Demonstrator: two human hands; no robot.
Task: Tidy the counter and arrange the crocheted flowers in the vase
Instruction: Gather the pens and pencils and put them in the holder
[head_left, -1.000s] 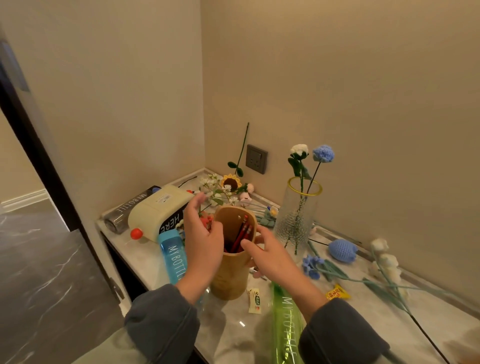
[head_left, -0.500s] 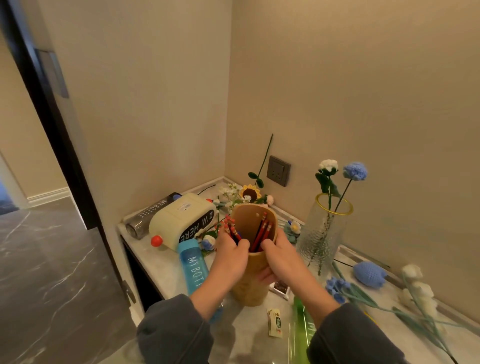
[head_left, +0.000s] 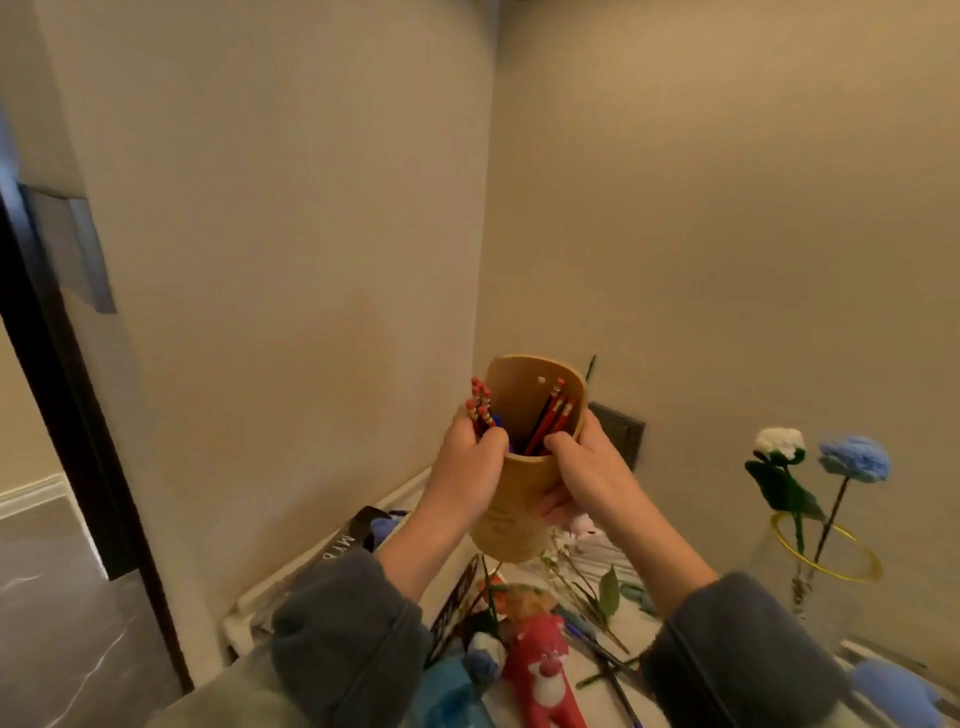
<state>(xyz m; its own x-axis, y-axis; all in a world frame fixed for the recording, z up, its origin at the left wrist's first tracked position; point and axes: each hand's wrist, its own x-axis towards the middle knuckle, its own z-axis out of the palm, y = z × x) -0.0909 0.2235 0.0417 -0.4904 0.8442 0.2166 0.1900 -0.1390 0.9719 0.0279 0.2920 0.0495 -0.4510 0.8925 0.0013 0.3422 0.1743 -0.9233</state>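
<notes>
L hand (head_left: 467, 470) curled round a bunch of red pencils (head_left: 480, 408) at left rim of holder (head_left: 519, 509). R hand (head_left: 589, 475) grips holder's right side, thumb over rim. Holder is in the air above counter (head_left: 641, 626), more pencils inside. Vase (head_left: 821, 577) at right w/ white flower (head_left: 779, 441) & blue flower (head_left: 854, 457) upright in it. Red toy (head_left: 545, 670) + loose stems lie near, on counter.

Both my forearms reach forward and up, the grey sleeves (head_left: 353, 623) ending short of bare wrists. My left hand (head_left: 470, 475) is fisted round a bunch of pencils (head_left: 479, 408), knuckles against the left side of the cup (head_left: 519, 501). My right hand (head_left: 589, 475) wraps the cup's right side, thumb hooked over the rim and fingers curled round the wall.
</notes>
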